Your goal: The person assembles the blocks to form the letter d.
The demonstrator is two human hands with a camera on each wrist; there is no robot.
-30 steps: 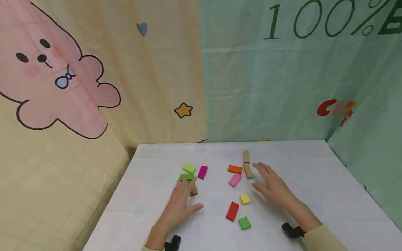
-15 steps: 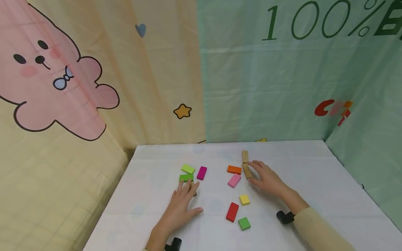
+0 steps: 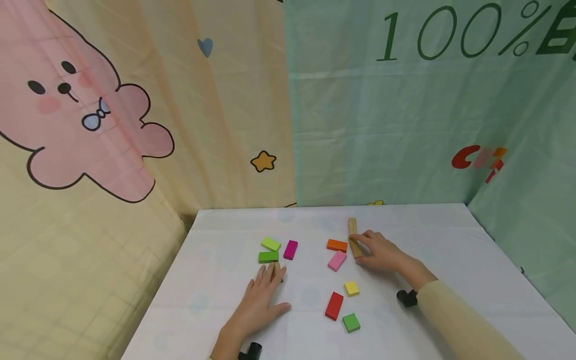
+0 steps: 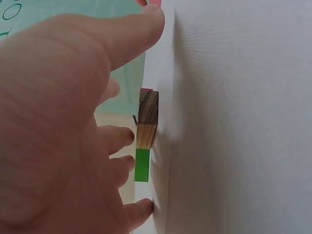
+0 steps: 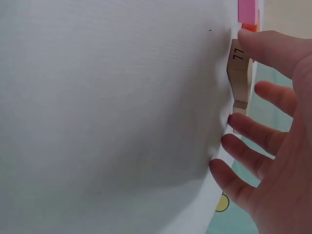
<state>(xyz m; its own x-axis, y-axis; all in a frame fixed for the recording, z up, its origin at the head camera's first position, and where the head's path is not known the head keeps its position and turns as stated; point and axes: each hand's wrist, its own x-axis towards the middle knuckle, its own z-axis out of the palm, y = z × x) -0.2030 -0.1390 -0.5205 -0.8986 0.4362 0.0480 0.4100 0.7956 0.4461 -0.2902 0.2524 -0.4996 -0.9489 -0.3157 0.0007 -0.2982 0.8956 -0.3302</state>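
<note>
In the head view my right hand [image 3: 382, 254] pinches a plain wooden block [image 3: 354, 247] lengthwise, index finger at its far end and thumb at its near end. The right wrist view shows "77" printed on this wooden block [image 5: 238, 73], by the thumb. Beyond it a second wooden block [image 3: 352, 226] lies end to end with it. My left hand [image 3: 257, 306] has its fingers spread and relaxed, index and middle fingertips overlapping another wooden block [image 3: 276, 267]. In the left wrist view that block's dark-grained end [image 4: 148, 107] stands apart from the thumb. A green block [image 3: 268, 257] lies past those fingertips.
Near the left hand lie a lime block [image 3: 271, 244] and a magenta block [image 3: 290, 250]. Orange [image 3: 337, 245] and pink [image 3: 337, 261] blocks sit left of the right hand. Yellow [image 3: 352, 288], red [image 3: 334, 306] and green [image 3: 351, 322] blocks are on the white-covered table [image 3: 180, 300] between the arms.
My right hand has moved left onto the near wooden block, thumb and index finger closing in on its ends. The left hand has drawn slightly back toward me, uncovering the green block.
</note>
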